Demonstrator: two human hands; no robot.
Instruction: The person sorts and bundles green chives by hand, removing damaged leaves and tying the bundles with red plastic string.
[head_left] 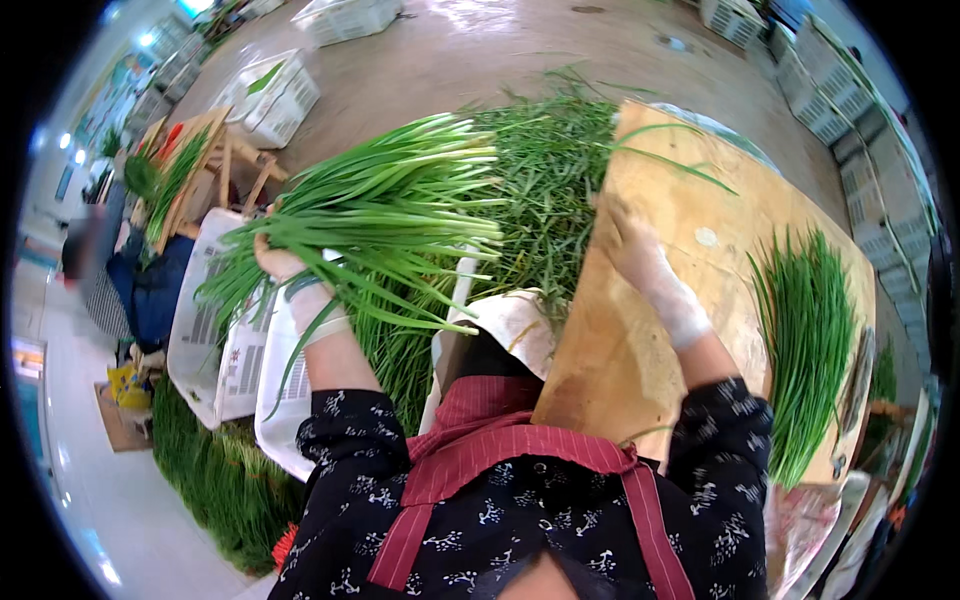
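My left hand (pixel 278 260) is closed round a large bunch of garlic chives (pixel 400 190), held over the white crates on the left, the pale stem ends toward the right. A light sleeve or glove cuff covers that wrist. My right hand (pixel 632 245), in a whitish glove, is over the left edge of the wooden board (pixel 660 320); motion smears its fingers, and I cannot tell whether they are open or closed. Farther right on the board lies another bundle of chives (pixel 805 350). A few loose green leaves (pixel 690 165) rest at the board's far end.
A heap of loose green trimmings (pixel 540 180) lies left of the board. White plastic crates (pixel 240 370) stand at my left, with more chives (pixel 220 480) on the floor. Across the floor are other crates (pixel 275 105). A person (pixel 110 270) sits by a wooden stand at far left.
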